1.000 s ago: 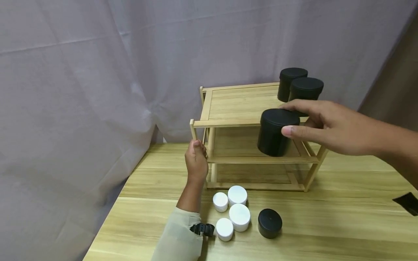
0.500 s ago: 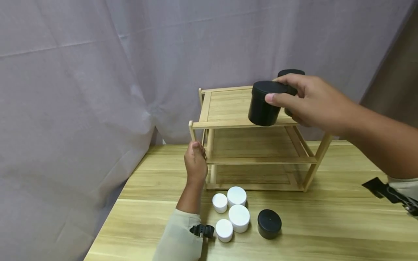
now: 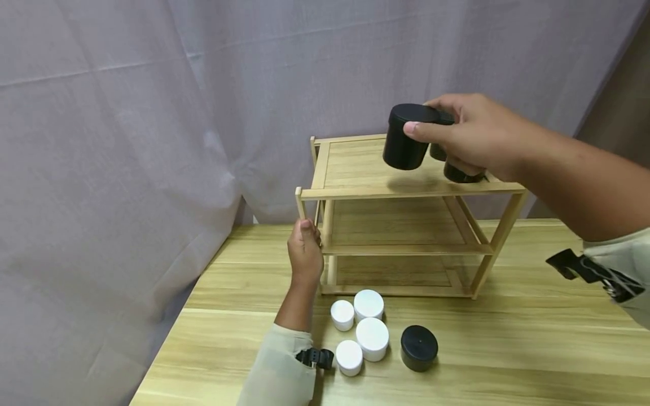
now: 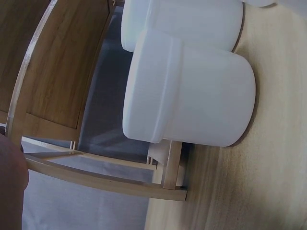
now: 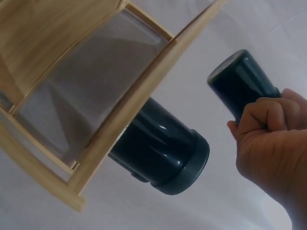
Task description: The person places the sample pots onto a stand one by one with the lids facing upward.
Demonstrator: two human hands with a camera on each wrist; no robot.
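Note:
My right hand point(image 3: 479, 135) grips a black lidded jar point(image 3: 406, 138) near its lid, held above the top board of a wooden three-tier shelf point(image 3: 355, 163). In the right wrist view the jar point(image 5: 244, 84) hangs apart from the shelf edge. Two more black jars stand on the right part of that board, mostly behind my right hand; the nearer jar point(image 5: 158, 148) shows plainly in the right wrist view. My left hand point(image 3: 306, 251) holds the shelf's front left post, its thumb upward along the wood. The left wrist view catches only a bit of that hand point(image 4: 10, 184).
Several white lidded jars point(image 3: 372, 338) cluster on the wooden table point(image 3: 533, 349) in front of the shelf, close to my left forearm. A short black jar point(image 3: 418, 348) stands to their right. Behind everything hangs a grey curtain point(image 3: 152, 141).
My right hand has lifted the black jar up and slightly left, from in front of the shelf to above its top board. The left hand stays on the post.

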